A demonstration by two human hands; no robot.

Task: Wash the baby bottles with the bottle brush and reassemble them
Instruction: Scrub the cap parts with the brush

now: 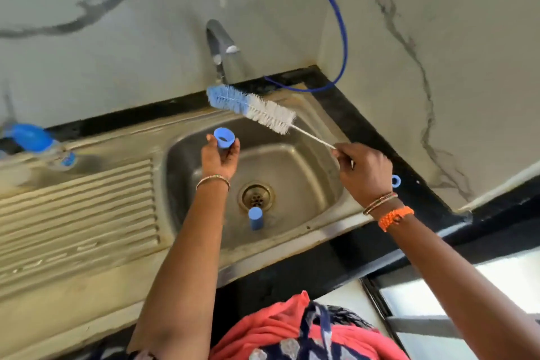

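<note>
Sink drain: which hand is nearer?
Left. The left hand holds a blue cap just up-left of the drain; the right hand, holding the bottle brush, is farther right.

Both arms reach forward, bangles at each wrist. The left hand [218, 159] is raised with fingertips pinching; the right hand [365, 172] is curled in a grip, knuckles up.

Soft, even daylight fills the scene, with no hard shadows. The sink [306, 161] steel shows only dull sheen, no sharp glare. A bright pane at near right is washed out. Wide-angle distortion bends the edges, and the bottle [38, 140] at far left is smeared with blur; the whole picture looks slightly soft.
</note>
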